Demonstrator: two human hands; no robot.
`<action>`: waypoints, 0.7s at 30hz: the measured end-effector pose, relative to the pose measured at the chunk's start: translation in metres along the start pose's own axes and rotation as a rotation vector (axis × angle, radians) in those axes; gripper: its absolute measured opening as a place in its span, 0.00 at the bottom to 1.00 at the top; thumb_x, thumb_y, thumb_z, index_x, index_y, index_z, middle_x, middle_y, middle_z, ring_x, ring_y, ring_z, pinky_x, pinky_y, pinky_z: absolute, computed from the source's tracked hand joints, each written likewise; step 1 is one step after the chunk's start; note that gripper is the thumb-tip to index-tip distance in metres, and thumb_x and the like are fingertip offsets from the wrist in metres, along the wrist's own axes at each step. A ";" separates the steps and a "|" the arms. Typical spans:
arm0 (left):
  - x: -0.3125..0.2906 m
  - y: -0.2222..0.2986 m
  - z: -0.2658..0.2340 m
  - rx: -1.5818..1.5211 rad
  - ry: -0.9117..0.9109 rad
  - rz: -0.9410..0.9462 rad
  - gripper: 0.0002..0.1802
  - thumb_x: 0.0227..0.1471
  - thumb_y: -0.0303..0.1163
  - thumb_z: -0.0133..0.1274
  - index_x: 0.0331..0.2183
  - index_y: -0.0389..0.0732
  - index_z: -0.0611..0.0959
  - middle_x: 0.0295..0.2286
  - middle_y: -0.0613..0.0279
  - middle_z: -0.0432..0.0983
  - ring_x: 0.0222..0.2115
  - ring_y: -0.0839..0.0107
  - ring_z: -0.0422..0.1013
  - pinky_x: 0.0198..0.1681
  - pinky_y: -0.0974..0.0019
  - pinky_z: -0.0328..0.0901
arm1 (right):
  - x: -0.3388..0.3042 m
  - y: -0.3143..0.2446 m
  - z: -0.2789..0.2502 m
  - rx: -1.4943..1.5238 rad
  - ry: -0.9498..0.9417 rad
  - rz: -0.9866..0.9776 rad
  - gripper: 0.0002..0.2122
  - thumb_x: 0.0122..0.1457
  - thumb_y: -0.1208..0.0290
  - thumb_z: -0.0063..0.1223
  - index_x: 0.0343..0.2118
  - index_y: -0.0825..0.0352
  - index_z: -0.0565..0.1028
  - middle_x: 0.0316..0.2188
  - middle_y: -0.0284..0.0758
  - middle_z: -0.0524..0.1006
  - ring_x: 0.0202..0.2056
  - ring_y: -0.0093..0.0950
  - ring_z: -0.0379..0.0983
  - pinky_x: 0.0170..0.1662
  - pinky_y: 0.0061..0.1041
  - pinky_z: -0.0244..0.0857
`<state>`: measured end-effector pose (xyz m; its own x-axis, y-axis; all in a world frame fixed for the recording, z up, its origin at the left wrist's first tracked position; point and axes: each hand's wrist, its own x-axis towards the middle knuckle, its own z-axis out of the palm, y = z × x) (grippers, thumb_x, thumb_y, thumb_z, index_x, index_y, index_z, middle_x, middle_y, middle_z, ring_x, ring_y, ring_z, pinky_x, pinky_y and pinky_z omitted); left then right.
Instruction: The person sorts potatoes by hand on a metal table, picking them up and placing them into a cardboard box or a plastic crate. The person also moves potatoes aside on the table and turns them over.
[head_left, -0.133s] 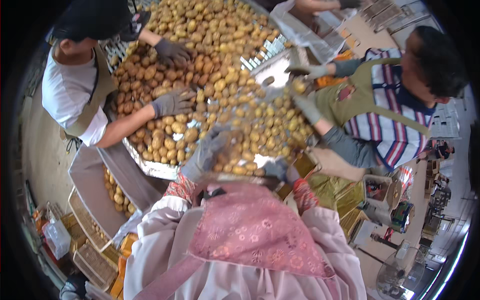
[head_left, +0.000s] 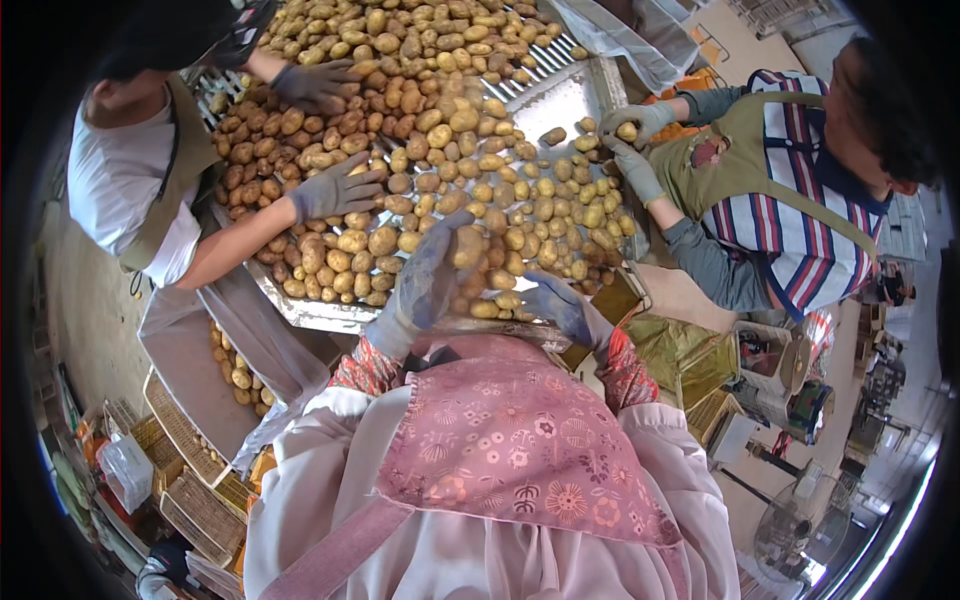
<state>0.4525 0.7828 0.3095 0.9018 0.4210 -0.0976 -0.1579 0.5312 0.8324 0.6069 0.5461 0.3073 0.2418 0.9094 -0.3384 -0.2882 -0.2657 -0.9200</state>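
Note:
Grey gloves cover both my hands at the near edge of a metal sorting table [head_left: 335, 317] heaped with potatoes [head_left: 345, 262]. My left hand [head_left: 422, 285] is open on edge, its fingers stretched away from me along the left side of a small cluster of potatoes. Against its fingers rests one potato [head_left: 466, 246]. To the right of that cluster is my right hand [head_left: 562, 303], also open, its fingers pointing left toward a potato [head_left: 508, 300] near the table's edge. Several potatoes lie between my two hands.
At left, a co-worker's gloved hands [head_left: 338, 192] rest among potatoes. At right, another person's gloved hand [head_left: 640, 122] holds a potato [head_left: 627, 131]. A grey-lined bin [head_left: 195, 350] with potatoes stands below left; a yellow-green sack [head_left: 675, 350] and crates [head_left: 200, 515] stand nearby.
My right hand has come up from the table's near edge and its fingers now show clearly. My left hand stays beside the potatoes. The whole view has shifted slightly.

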 end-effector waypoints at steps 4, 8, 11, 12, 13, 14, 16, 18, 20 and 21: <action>0.009 -0.005 0.038 0.602 -0.298 0.213 0.29 0.66 0.44 0.44 0.61 0.36 0.64 0.50 0.60 0.66 0.47 0.68 0.68 0.52 0.66 0.65 | 0.024 0.017 0.003 -0.016 -0.125 -0.201 0.37 0.59 0.67 0.60 0.68 0.66 0.52 0.63 0.44 0.60 0.65 0.34 0.56 0.68 0.33 0.47; -0.004 -0.011 0.041 0.578 -0.331 -0.001 0.20 0.65 0.31 0.45 0.56 0.35 0.71 0.42 0.60 0.73 0.39 0.73 0.71 0.45 0.71 0.67 | 0.011 0.023 0.011 0.703 -0.031 0.130 0.32 0.62 0.61 0.58 0.64 0.68 0.56 0.56 0.41 0.69 0.54 0.27 0.65 0.60 0.30 0.57; -0.005 -0.002 0.033 0.429 -0.293 -0.182 0.21 0.66 0.36 0.46 0.55 0.35 0.73 0.42 0.64 0.75 0.43 0.76 0.71 0.47 0.72 0.66 | 0.004 0.018 0.017 -0.085 0.134 0.178 0.32 0.60 0.56 0.60 0.60 0.70 0.61 0.48 0.41 0.74 0.46 0.27 0.70 0.50 0.26 0.66; -0.009 0.008 0.040 0.532 -0.293 -0.245 0.21 0.65 0.37 0.48 0.55 0.35 0.73 0.41 0.63 0.76 0.41 0.75 0.72 0.46 0.71 0.67 | 0.001 0.008 0.019 -0.092 0.119 0.170 0.32 0.60 0.56 0.60 0.60 0.70 0.61 0.48 0.41 0.74 0.46 0.27 0.70 0.50 0.26 0.66; -0.011 0.012 0.045 0.630 -0.293 -0.318 0.22 0.64 0.37 0.49 0.55 0.35 0.73 0.40 0.62 0.78 0.40 0.74 0.73 0.45 0.70 0.68 | -0.005 0.002 0.018 -0.290 0.132 0.064 0.31 0.59 0.58 0.61 0.60 0.70 0.62 0.48 0.41 0.74 0.47 0.26 0.70 0.51 0.25 0.66; -0.011 0.012 0.045 0.783 -0.376 -0.238 0.26 0.62 0.39 0.52 0.58 0.37 0.70 0.38 0.57 0.79 0.37 0.71 0.75 0.44 0.69 0.69 | -0.009 -0.005 0.016 -0.485 0.137 -0.047 0.31 0.59 0.59 0.62 0.59 0.70 0.63 0.48 0.41 0.73 0.47 0.25 0.70 0.52 0.24 0.66; -0.015 -0.010 0.048 0.855 -0.379 -0.171 0.29 0.61 0.39 0.53 0.60 0.40 0.66 0.35 0.54 0.78 0.35 0.69 0.75 0.39 0.66 0.69 | -0.007 -0.038 0.030 -0.316 0.044 -0.131 0.28 0.60 0.67 0.60 0.60 0.69 0.62 0.49 0.40 0.73 0.50 0.25 0.69 0.55 0.26 0.64; -0.012 -0.015 0.059 0.899 -0.302 -0.183 0.30 0.59 0.43 0.55 0.58 0.42 0.68 0.33 0.52 0.78 0.34 0.64 0.76 0.38 0.62 0.69 | -0.009 -0.057 0.037 -0.054 0.021 -0.075 0.27 0.61 0.75 0.56 0.62 0.68 0.61 0.52 0.38 0.71 0.52 0.25 0.68 0.56 0.28 0.64; -0.003 -0.025 0.056 0.622 -0.254 -0.108 0.24 0.60 0.40 0.56 0.53 0.39 0.71 0.30 0.65 0.73 0.28 0.78 0.66 0.29 0.71 0.62 | 0.006 -0.034 0.023 0.021 -0.007 -0.054 0.29 0.61 0.78 0.53 0.64 0.69 0.57 0.53 0.36 0.69 0.51 0.25 0.68 0.55 0.26 0.65; 0.000 -0.022 0.053 0.633 -0.217 -0.106 0.24 0.60 0.40 0.56 0.53 0.39 0.71 0.30 0.65 0.73 0.28 0.78 0.66 0.29 0.71 0.62 | 0.014 -0.028 0.021 0.059 -0.037 -0.116 0.30 0.61 0.79 0.53 0.65 0.69 0.56 0.53 0.36 0.69 0.51 0.25 0.69 0.55 0.26 0.65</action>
<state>0.4770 0.7315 0.3200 0.9702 0.1980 -0.1393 0.1420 0.0004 0.9899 0.5993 0.5730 0.3324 0.2422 0.9446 -0.2216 -0.3145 -0.1397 -0.9389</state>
